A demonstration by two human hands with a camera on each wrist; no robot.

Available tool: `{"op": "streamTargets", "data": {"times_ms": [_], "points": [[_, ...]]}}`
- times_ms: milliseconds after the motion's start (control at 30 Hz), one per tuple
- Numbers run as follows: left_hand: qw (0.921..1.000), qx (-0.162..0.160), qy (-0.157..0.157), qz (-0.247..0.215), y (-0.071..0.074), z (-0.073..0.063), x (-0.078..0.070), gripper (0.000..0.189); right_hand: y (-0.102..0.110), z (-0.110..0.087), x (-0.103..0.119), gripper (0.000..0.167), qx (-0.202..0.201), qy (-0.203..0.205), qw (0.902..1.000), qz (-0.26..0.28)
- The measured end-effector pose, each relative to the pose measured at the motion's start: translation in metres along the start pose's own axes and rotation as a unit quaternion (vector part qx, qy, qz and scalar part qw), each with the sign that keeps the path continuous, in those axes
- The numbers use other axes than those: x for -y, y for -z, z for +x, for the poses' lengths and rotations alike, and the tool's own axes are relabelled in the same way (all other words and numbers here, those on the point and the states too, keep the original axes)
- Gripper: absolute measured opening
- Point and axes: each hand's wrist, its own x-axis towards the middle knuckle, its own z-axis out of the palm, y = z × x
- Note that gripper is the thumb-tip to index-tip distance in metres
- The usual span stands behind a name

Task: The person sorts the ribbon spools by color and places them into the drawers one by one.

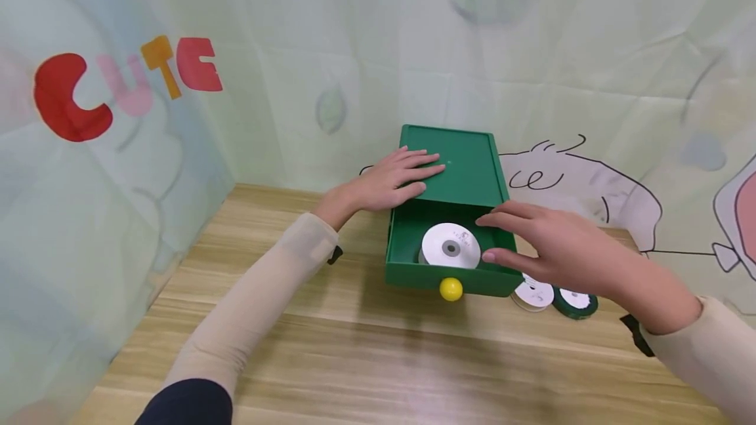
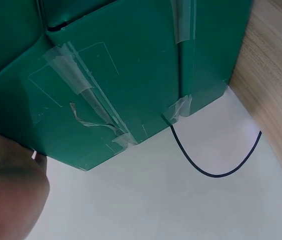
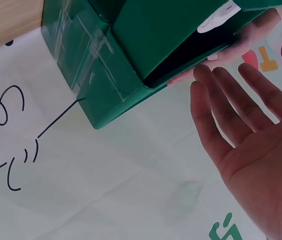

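Observation:
A green drawer box (image 1: pixel 466 166) stands on the table, its upper drawer (image 1: pixel 413 276) pulled out by a round yellow knob's (image 1: pixel 451 289) side. Inside that drawer lies a white spool (image 1: pixel 437 251) with a grey centre hole. My left hand (image 1: pixel 390 179) rests on the box's top at the left, fingers stretched out flat. Over the drawer's right side hovers my right hand (image 1: pixel 549 241), thumb and fingers apart, just right of the spool. In the right wrist view its palm (image 3: pixel 265 170) holds nothing, and the spool's edge (image 3: pixel 218 19) shows in the drawer.
To the right of the box, partly under my right hand, a white spool (image 1: pixel 533 295) and a green-rimmed spool (image 1: pixel 575 303) lie on the wooden table (image 1: pixel 331 359). Behind the box hangs a printed cloth (image 1: pixel 366 31). Clear tape (image 2: pixel 76 75) runs along the box's side.

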Motion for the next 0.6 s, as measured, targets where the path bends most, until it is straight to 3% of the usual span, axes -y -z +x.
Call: {"op": "streamTargets", "data": {"times_ms": [600], "points": [[1.0000,0.001,-0.004,-0.001,0.000,0.004,0.000,0.056,-0.008,-0.036,0.001,0.031,-0.116,-0.005,0.9932,-0.008]]}}
